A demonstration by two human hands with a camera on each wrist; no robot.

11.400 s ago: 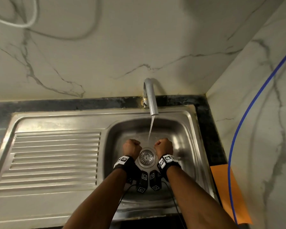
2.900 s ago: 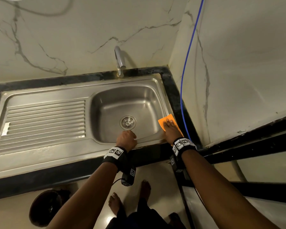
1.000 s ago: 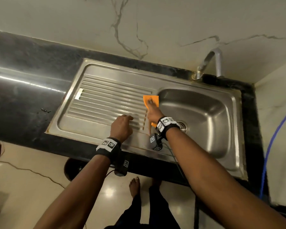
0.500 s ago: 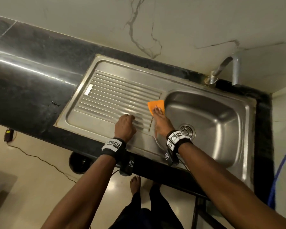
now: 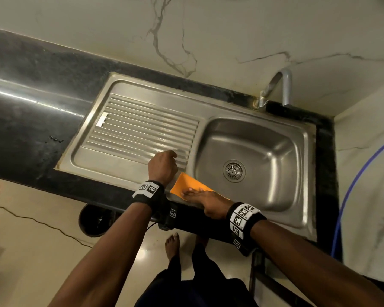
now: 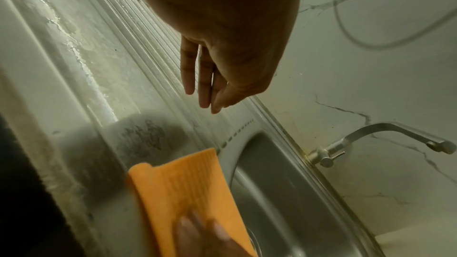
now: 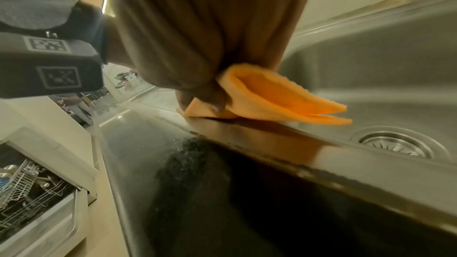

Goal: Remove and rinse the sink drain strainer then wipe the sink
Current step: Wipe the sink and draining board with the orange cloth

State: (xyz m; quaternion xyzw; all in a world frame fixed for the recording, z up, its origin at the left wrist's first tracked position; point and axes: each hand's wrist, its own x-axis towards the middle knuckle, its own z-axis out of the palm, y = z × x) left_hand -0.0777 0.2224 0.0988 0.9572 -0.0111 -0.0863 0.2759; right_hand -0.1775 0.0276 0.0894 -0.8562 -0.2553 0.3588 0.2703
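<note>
The right hand [image 5: 211,203], pressed flat, has brought the cloth [image 5: 191,185] from the drainboard [image 5: 142,129] to the sink [image 5: 286,224] front rim; strainer [image 5: 234,171] seated, left hand [image 5: 163,166] idle, loosely curled; wiping proceeds.

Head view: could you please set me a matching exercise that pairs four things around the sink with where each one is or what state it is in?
Things:
1. orange cloth
2. drain strainer
3. left hand
4. tap

Places or states:
A. seated in the bottom of the basin
B. over the ribbed drainboard, holding nothing
C. behind the basin, no water running
D. pressed under the right hand on the front rim of the sink

Pairs: 1-D, 2-A, 3-B, 4-C.
</note>
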